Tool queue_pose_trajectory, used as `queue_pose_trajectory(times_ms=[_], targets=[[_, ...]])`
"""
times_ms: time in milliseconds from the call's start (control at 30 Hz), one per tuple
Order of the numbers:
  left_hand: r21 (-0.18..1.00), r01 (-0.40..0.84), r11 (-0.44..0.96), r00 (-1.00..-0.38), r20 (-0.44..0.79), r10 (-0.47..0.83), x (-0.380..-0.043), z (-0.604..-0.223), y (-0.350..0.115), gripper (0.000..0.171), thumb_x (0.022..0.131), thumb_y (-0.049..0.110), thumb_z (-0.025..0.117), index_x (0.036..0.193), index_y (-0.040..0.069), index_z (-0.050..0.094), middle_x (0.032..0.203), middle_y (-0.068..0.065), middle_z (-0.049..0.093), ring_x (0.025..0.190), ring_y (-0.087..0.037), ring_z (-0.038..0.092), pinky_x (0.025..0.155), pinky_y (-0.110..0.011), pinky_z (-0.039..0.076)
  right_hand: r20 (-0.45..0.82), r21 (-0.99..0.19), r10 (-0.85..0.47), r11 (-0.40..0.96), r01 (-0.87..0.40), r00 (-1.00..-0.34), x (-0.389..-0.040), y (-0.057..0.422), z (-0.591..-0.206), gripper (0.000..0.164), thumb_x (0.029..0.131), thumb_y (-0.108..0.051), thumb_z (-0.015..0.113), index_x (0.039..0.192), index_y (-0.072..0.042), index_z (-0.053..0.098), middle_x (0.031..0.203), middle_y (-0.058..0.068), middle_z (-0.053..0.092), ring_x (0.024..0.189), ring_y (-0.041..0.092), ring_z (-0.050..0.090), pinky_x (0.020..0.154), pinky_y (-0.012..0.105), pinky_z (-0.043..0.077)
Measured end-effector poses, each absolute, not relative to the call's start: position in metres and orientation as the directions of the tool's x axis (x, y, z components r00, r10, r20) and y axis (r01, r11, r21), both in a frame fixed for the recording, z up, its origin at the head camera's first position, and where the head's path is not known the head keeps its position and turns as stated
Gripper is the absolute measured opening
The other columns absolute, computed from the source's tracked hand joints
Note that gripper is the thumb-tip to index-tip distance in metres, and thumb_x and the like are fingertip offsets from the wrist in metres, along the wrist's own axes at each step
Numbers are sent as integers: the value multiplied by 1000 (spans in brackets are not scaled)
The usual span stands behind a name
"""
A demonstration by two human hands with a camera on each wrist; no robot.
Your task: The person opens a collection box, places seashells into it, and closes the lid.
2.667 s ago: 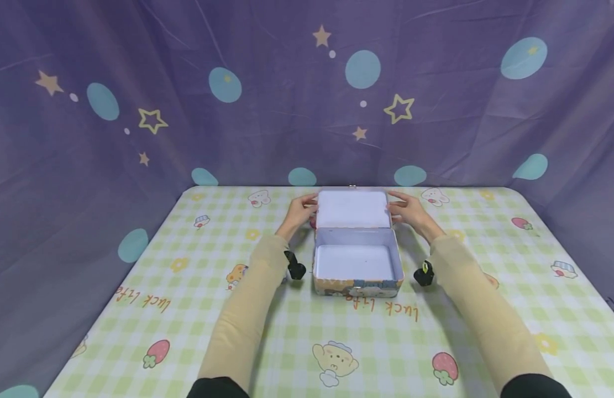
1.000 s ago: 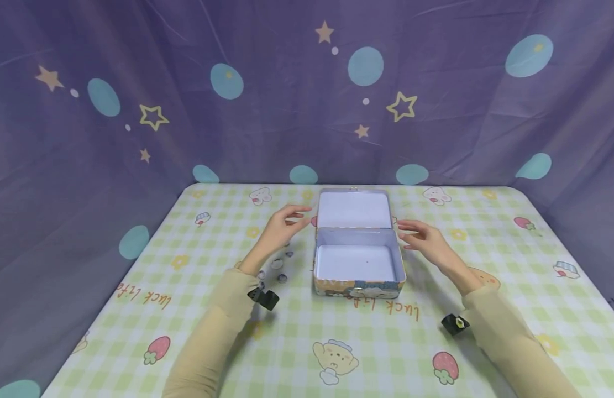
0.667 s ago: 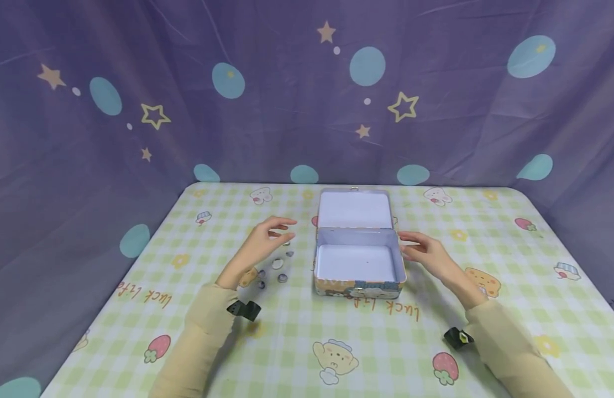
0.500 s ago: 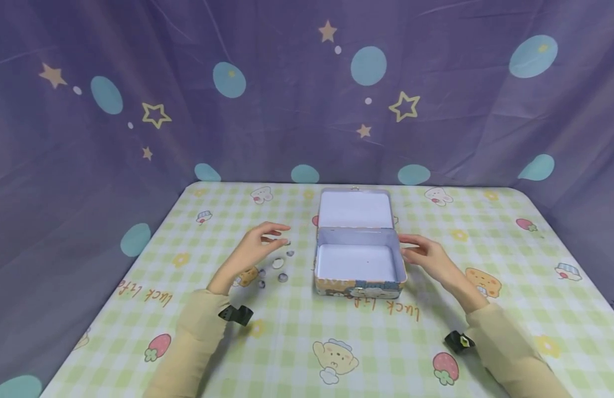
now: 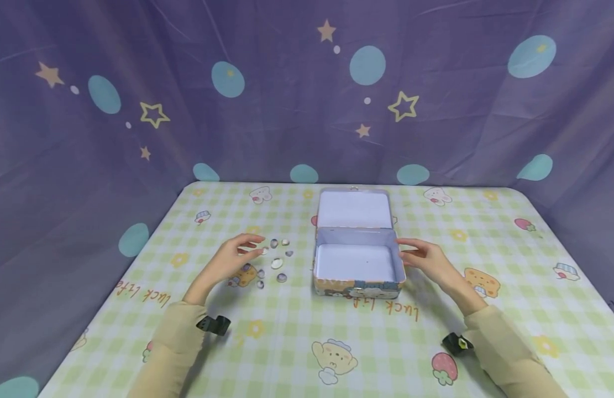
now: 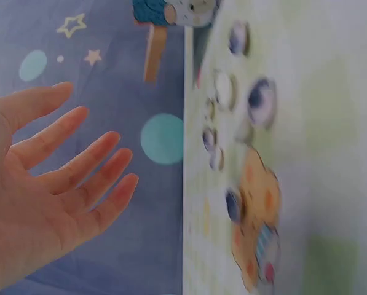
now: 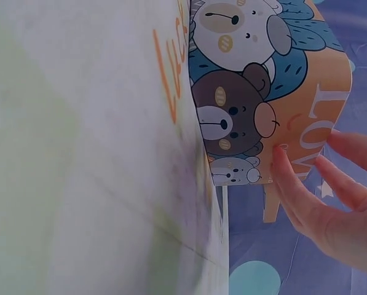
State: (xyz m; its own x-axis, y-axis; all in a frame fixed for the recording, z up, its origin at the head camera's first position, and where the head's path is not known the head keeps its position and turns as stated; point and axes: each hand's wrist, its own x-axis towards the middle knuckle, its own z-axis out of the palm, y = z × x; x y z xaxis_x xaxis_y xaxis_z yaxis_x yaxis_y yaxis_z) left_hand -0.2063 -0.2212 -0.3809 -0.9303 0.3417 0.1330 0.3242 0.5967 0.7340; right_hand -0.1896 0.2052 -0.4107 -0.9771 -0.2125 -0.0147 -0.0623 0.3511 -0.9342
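A rectangular tin box (image 5: 358,288) stands on the table with its hinged lid (image 5: 353,209) laid back and its pale inside showing. Cartoon bears cover its outer wall (image 7: 217,120) in the right wrist view. My right hand (image 5: 427,260) touches the box's right side with its fingertips, the fingers only slightly bent. Left of the box lie several small shiny pebble-like pieces (image 5: 277,263), white and purple-grey. Over their left edge hovers my left hand (image 5: 232,257), fingers spread and relaxed. In the left wrist view that hand (image 6: 54,184) holds nothing, apart from the pieces (image 6: 261,103).
A green-and-white checked cloth (image 5: 297,337) with printed cartoons covers the table. Behind it hangs a purple curtain (image 5: 287,132) with stars and dots. Dark wrist cameras (image 5: 214,325) are strapped to both wrists.
Both hands have left the lid's sides. My left hand moved left and nearer, uncovering the small pieces. The right hand came down to the box's right wall. The box stays put.
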Motion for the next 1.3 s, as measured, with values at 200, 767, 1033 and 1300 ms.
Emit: queue_pose_trajectory(times_ms=[200,767,1033,1300], targets=[[716,300,630,-939,106,327,-202,-384,-232,32,85,15,59,112,-2,56,113,-17,56,99,-34,53,81,-41,45,-36,-946,-207,322,-33,-978,-188,205,-411,48,86,-19,58,126,3,44,122,26,47,93,25,60,80,29,48],[646,237,725,-936,-48,348,-202,-400,-253,27,82,6,59,107,-4,57,107,-21,54,92,-33,55,73,-38,48,-53,-960,-213,281,-9,-976,-190,205,-415,50,85,-19,59,127,4,43,124,27,45,93,20,60,78,29,49],[600,232,765,-932,-87,351,-207,-406,-254,24,81,3,59,104,-4,58,95,-17,56,85,-27,55,74,-40,45,-61,-958,-205,287,0,-977,-190,205,-415,51,85,-22,59,127,3,44,124,26,46,97,27,58,78,28,49],[558,248,791,-936,-73,345,-216,-414,-252,21,77,2,62,97,-2,61,84,-10,53,72,-17,48,63,-29,40,-54,-961,-211,276,-7,-976,-190,207,-415,52,85,-22,59,127,3,43,126,26,44,100,30,56,79,28,49]])
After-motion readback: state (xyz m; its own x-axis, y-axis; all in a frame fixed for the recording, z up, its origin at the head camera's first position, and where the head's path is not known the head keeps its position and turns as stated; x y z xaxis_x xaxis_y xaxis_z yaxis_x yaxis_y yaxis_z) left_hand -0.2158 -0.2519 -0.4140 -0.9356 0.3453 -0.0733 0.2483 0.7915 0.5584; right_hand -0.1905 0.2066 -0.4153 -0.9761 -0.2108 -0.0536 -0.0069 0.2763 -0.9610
